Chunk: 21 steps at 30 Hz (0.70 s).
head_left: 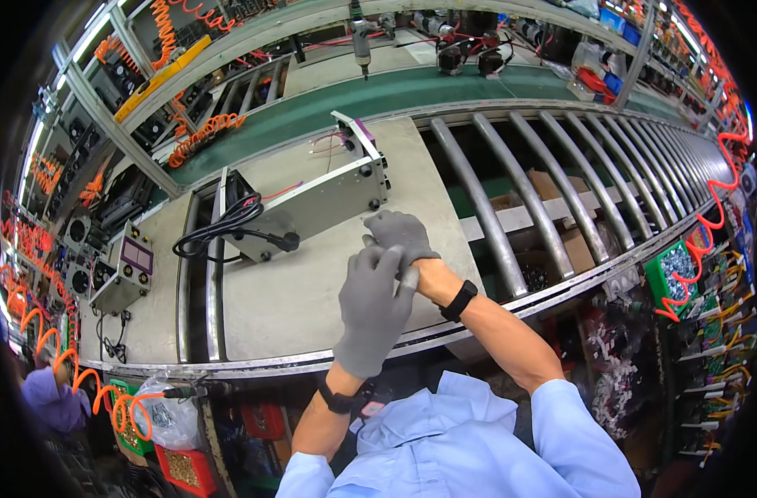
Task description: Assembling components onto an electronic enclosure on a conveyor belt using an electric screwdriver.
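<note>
Both my hands wear grey work gloves and meet above a pale board (312,311) on the roller line. My left hand (370,307) reaches across to the right wrist, its thumb and fingers closed at the cuff of the right glove (412,236). My right hand (395,232) has its fingers loosely bent and apart, with nothing seen in them; the left fingers partly cover it. Just beyond stands an open grey metal equipment housing (312,207) with black feet and a purple-edged panel. A coiled black power cord (221,228) hangs at its left end.
Bare steel rollers (520,166) run off to the right. Another housing (129,270) stands at left. A power screwdriver (360,41) hangs above the green belt (304,108). Orange coiled hoses (138,407) and a red parts bin (183,469) are at lower left; a green bin (676,278) is at right.
</note>
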Tool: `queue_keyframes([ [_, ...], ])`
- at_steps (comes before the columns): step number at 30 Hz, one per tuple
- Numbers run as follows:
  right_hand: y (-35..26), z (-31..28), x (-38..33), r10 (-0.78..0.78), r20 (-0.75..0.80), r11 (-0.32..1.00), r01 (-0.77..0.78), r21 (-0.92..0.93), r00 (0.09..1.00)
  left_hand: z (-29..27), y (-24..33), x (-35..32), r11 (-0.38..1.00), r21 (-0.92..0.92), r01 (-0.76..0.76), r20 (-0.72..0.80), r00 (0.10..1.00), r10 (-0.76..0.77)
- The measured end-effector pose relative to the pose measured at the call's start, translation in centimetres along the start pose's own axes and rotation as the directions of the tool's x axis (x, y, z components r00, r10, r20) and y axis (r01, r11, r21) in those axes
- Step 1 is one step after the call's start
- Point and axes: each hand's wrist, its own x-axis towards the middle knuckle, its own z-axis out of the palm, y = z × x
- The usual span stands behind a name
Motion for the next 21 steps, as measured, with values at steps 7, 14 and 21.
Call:
queue_keyframes([
  [7, -1.1, -0.2, -0.8, -0.290, -0.111, 0.928, 0.251, -0.274, 0.951, 2.1, -0.8, 0.6, 0.990, 0.137, -0.030, 0.047, 0.999, 0.023],
  [14, -0.7, -0.1, -0.9, -0.461, -0.482, 0.776, 0.602, 0.188, 0.745, 3.6, 3.3, -2.6, 0.992, -0.079, -0.103, 0.129, 0.985, 0.112],
  [21, -0.7, -1.0, 0.9, 0.335, 0.288, 0.409, -0.414, 0.813, 0.897, 2.7, 1.6, -3.4, 0.964, -0.265, -0.017, -0.092, 0.996, -0.007],
])
